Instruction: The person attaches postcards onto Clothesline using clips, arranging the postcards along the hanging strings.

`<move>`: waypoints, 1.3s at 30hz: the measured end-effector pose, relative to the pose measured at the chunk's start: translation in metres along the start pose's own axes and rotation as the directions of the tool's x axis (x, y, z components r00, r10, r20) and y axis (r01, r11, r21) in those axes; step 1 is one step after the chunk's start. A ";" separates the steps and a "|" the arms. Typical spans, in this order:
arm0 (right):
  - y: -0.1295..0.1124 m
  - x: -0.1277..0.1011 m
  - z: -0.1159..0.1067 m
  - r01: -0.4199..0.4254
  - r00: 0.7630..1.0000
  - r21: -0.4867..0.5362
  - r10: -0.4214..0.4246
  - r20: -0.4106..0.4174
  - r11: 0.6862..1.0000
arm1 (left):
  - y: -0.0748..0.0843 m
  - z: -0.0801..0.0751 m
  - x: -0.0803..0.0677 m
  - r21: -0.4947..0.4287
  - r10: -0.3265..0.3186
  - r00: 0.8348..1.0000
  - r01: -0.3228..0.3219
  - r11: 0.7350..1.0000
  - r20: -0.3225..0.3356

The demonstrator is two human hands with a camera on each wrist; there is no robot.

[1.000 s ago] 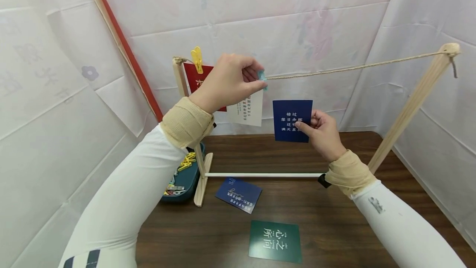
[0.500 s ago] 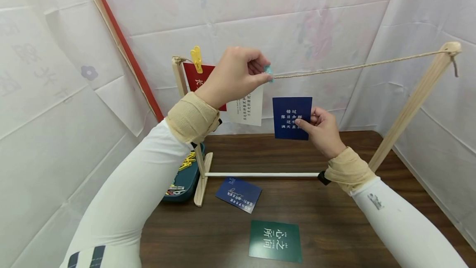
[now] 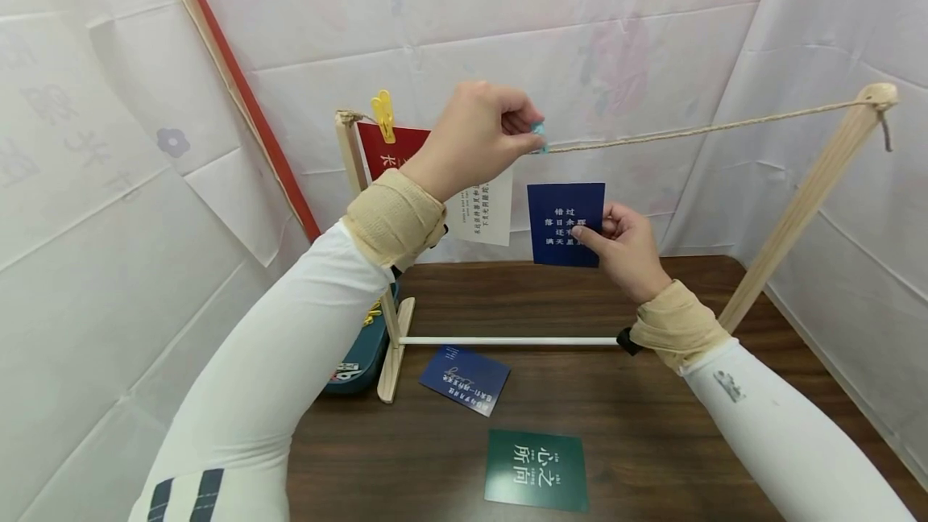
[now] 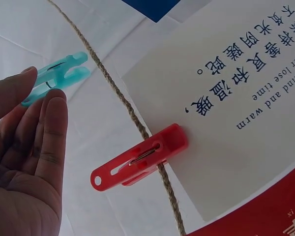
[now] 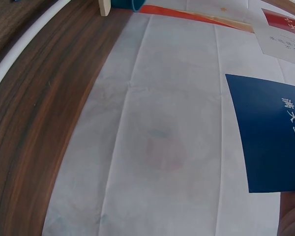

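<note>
My left hand (image 3: 478,131) pinches a small teal clothespin (image 3: 538,132) (image 4: 59,76) right beside the twine line (image 3: 689,131) (image 4: 123,105), its tips close to the twine. My right hand (image 3: 625,248) pinches a dark blue card (image 3: 566,224) (image 5: 273,132) by its right edge and holds it upright a little below the line. A white card (image 3: 486,212) (image 4: 226,103) hangs from the twine on a red clothespin (image 4: 140,157). A red card (image 3: 387,155) hangs farther left under a yellow clothespin (image 3: 383,114).
The twine runs between two wooden posts (image 3: 805,200) joined by a white rod (image 3: 507,340) on a dark wooden table (image 3: 652,425). A blue card (image 3: 465,379) and a green card (image 3: 536,470) lie on it. A teal tray (image 3: 358,357) of clothespins sits at the left.
My left hand has moved right along the twine and slightly up with the teal clothespin. My right hand has raised the blue card a little.
</note>
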State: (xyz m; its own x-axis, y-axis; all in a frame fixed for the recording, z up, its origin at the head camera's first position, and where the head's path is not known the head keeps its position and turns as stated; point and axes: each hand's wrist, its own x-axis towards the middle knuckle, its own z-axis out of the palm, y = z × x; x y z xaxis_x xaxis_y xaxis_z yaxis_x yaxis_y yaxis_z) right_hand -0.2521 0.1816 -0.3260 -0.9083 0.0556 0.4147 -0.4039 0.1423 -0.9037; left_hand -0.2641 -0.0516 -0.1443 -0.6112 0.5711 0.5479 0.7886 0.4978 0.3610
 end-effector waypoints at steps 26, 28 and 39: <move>-0.008 0.010 0.005 0.023 1.000 0.010 -0.023 -0.015 1.000 | 0.004 0.012 0.019 0.022 -0.091 0.990 0.089 0.996 0.106; -0.008 0.011 0.006 0.033 0.999 0.012 -0.033 -0.015 0.999 | 0.004 0.012 0.021 0.018 -0.112 0.986 0.110 0.994 0.126; -0.009 0.013 0.010 0.047 0.999 0.012 -0.047 -0.009 0.999 | 0.001 0.014 0.023 0.025 -0.215 0.954 0.215 0.976 0.210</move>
State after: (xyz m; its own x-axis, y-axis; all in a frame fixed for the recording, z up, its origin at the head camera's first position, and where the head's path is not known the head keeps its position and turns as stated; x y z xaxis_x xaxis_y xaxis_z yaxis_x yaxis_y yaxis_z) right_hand -0.2615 0.1714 -0.3131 -0.8872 0.0576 0.4578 -0.4476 0.1332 -0.8842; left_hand -0.2781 -0.0286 -0.1415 -0.7667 0.5747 0.2862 0.6369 0.6252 0.4510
